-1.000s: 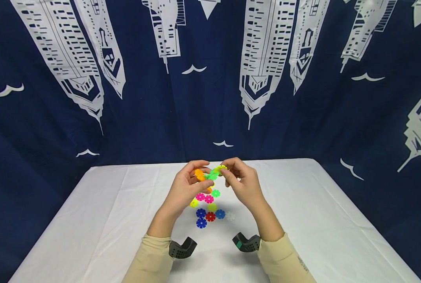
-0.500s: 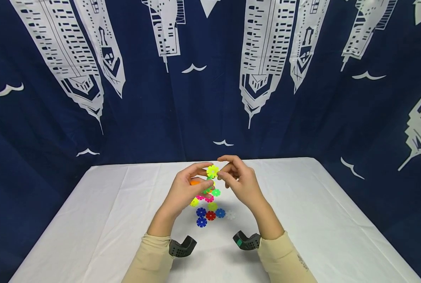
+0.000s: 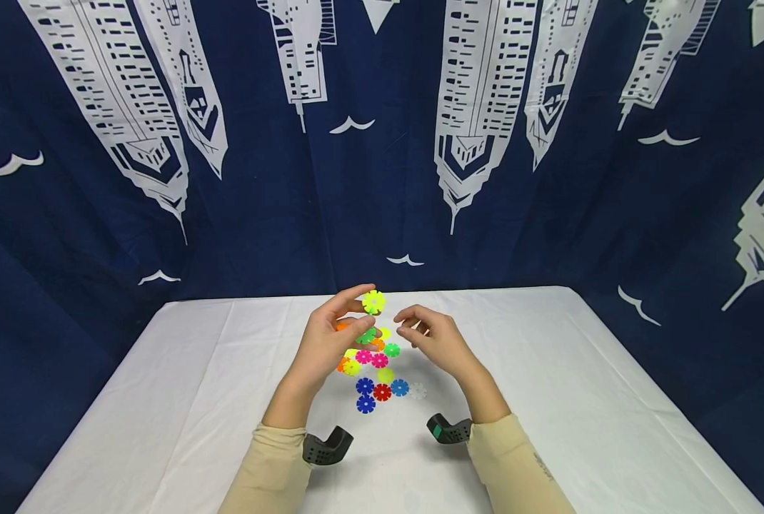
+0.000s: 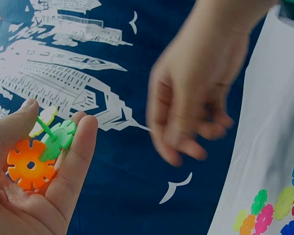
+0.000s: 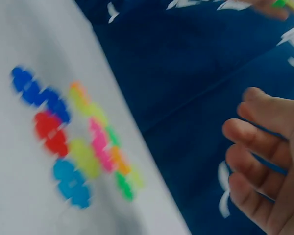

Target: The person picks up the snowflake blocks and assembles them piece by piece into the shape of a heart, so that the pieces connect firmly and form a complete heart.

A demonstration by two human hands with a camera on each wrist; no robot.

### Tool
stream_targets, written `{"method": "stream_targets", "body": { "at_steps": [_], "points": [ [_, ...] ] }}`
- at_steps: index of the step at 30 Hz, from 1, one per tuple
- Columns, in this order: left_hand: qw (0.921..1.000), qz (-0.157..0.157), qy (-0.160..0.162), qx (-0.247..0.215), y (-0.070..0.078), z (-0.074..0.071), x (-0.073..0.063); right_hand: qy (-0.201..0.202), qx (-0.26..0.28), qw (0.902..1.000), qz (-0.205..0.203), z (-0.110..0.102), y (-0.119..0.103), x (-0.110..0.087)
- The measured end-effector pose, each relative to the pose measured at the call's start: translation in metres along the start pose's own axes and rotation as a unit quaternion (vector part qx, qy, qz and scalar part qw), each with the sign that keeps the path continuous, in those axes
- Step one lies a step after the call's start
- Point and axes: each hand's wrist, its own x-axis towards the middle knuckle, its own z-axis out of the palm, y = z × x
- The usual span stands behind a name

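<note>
My left hand [image 3: 330, 335] holds a small joined cluster of notched plastic snowflake discs above the table. In the left wrist view an orange disc [image 4: 32, 165] faces the camera, slotted to a green disc [image 4: 63, 137]; another green one is seen edge-on. A yellow disc [image 3: 373, 302] stands at the cluster's top, beside the left fingertips. Part of the cluster is hidden by the left thumb and palm. My right hand [image 3: 436, 339] hovers to the right, apart from the cluster, its fingers loosely bent and nothing between them.
Loose snowflake discs lie in front of the hands: a red disc [image 3: 382, 392], dark blue discs [image 3: 365, 404], a lighter blue disc [image 3: 400, 387], a pale clear disc [image 3: 418, 390], pink discs [image 3: 379, 360] and others. They rest on a white-covered table [image 3: 523, 400] before a navy curtain [image 3: 382, 185].
The right hand has let go of the cluster's yellow disc and drawn away to the right. The left hand has turned the cluster, bringing the yellow disc upright, and shifted slightly left.
</note>
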Motion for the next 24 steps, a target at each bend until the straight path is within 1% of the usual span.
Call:
{"method": "stream_targets", "body": {
  "at_steps": [2, 4, 7, 10, 13, 16, 20, 24],
  "points": [
    [1.0000, -0.001, 0.000, 0.003, 0.000, 0.000, 0.000, -0.042, -0.016, 0.9989, 0.016, 0.006, 0.010, 0.000],
    [0.9999, -0.003, -0.001, 0.010, 0.000, -0.001, -0.001, -0.090, -0.021, 0.9954, 0.025, 0.011, 0.018, -0.001],
    [0.9998, -0.003, -0.006, 0.021, 0.000, -0.002, -0.001, -0.160, -0.013, 0.9862, 0.038, 0.016, 0.026, -0.004],
    [0.9996, -0.001, -0.010, 0.027, 0.000, -0.002, -0.001, -0.213, -0.004, 0.9761, 0.043, 0.022, 0.031, -0.007],
    [0.9994, 0.003, -0.014, 0.031, -0.001, -0.002, -0.001, -0.234, -0.005, 0.9714, 0.042, 0.028, 0.034, -0.007],
    [0.9992, 0.004, -0.017, 0.035, -0.001, -0.002, -0.001, -0.245, -0.017, 0.9687, 0.037, 0.034, 0.036, -0.008],
    [0.9989, 0.005, -0.019, 0.041, 0.000, -0.002, -0.001, -0.253, -0.024, 0.9667, 0.034, 0.040, 0.037, -0.009],
    [0.9986, 0.006, -0.019, 0.049, -0.001, -0.002, 0.000, -0.249, -0.026, 0.9675, 0.035, 0.041, 0.038, -0.009]
  ]
}}
